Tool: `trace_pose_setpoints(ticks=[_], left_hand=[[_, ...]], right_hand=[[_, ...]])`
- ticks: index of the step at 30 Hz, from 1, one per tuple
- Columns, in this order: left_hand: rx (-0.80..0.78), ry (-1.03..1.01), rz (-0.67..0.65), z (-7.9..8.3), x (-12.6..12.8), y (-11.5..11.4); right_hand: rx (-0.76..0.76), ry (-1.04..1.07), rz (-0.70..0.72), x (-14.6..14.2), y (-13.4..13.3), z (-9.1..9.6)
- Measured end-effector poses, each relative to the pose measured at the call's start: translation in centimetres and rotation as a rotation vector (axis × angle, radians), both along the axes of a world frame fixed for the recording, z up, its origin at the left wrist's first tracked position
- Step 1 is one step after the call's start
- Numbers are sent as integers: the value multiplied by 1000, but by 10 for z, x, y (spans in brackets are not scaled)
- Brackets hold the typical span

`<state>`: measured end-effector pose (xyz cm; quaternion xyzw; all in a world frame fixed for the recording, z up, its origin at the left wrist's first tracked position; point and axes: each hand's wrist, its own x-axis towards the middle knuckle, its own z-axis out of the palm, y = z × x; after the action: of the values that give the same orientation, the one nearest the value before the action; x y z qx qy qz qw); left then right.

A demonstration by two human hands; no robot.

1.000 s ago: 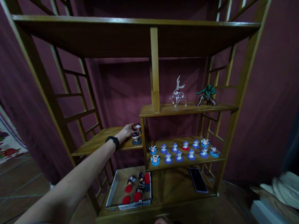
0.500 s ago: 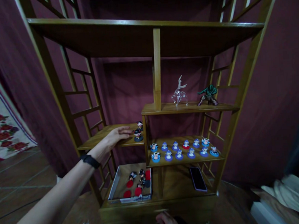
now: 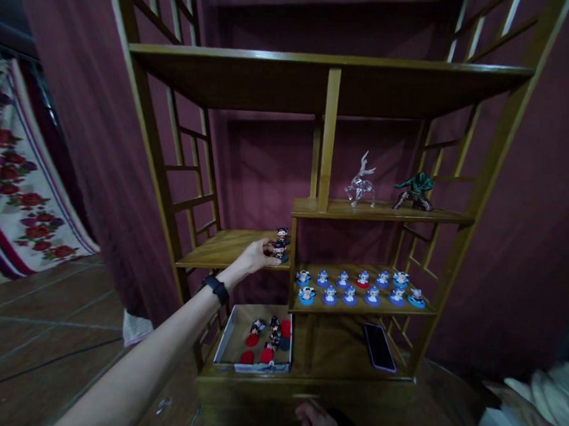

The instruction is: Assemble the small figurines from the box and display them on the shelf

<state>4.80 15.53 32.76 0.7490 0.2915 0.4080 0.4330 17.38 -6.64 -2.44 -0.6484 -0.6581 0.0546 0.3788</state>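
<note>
My left hand reaches to the left middle shelf of a wooden display rack and pinches the nearer of two small dark-haired figurines. The second figurine stands just behind it. A black band sits on that wrist. My right hand shows only partly at the bottom edge, low in front of the rack; its fingers look curled and I cannot make out anything in them.
A white tray of more figurines with red bases sits on the bottom shelf beside a phone. Several blue-based figurines fill the lower right shelf. A glass deer and a green figure stand above.
The view has swung left and nearer. My left hand lay flat on the shelf half a second ago; now its fingers close on the nearer figurine.
</note>
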Motion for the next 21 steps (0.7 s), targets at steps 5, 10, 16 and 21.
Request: trace_pose_setpoints(ticks=[5,10,16,21], left_hand=[[-13,-22,15,-5,0,6],[-30,-34,-9,-6,-1,7],[-8,-29,-6,-4,-2,6],[-13,-28,-6,-2,-2,4]], right_hand=[[-3,-10,38,3,-1,-1],[27,11,-11,-3,-8,6],[35,-11,19,0,-7,5],[42,-29,7,2,-9,7]])
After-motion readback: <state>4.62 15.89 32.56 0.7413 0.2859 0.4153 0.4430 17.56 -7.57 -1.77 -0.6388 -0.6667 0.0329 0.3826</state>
